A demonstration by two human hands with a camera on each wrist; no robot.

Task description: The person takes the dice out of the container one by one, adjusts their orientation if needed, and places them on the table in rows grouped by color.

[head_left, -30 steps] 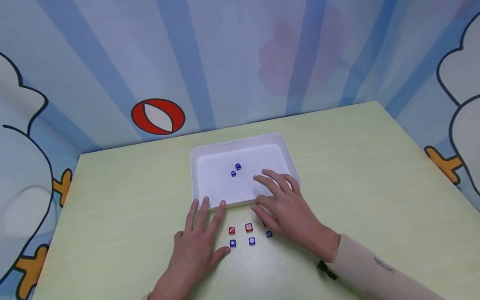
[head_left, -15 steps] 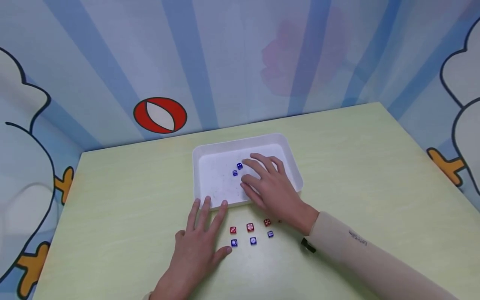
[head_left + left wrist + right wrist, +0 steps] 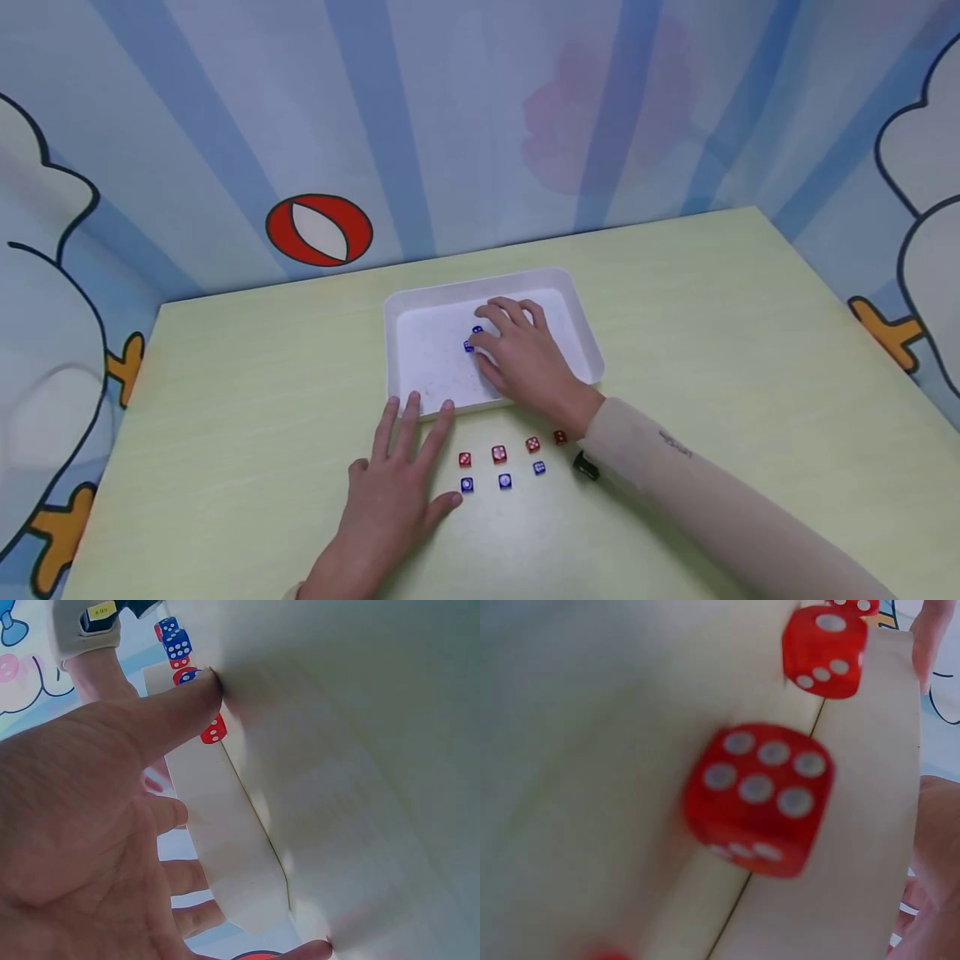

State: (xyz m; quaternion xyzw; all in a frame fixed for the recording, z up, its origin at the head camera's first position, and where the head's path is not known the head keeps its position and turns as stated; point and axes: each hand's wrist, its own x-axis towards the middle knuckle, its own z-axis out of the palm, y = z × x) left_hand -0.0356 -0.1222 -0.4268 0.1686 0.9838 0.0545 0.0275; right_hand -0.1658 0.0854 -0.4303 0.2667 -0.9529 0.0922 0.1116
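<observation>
In the head view, a white tray [image 3: 420, 296] holds two blue dice [image 3: 468, 347] close together. My right hand [image 3: 528, 362] reaches over the tray, its bent index fingertip right at the dice and partly covering them, thumb apart below. My left hand [image 3: 393, 487] is spread, fingertips on the tray's near rim. By its thumb begins a row of three blue dice [image 3: 505, 481] on the table. Behind these runs a row of several red dice [image 3: 498, 454], the rightmost beside the right sleeve. The right wrist view shows a red die [image 3: 757, 799] up close; the fingertips are hidden there.
A pale green table [image 3: 262, 400] stands against a printed wall [image 3: 480, 125] with blue stripes and a red ball picture. A small black device [image 3: 586, 466] sits under the right wrist, just right of the dice rows.
My right hand has moved from above the red dice, forward and left into the tray, up to the two blue dice. The right end of the red row has come into sight. My left hand stays put.
</observation>
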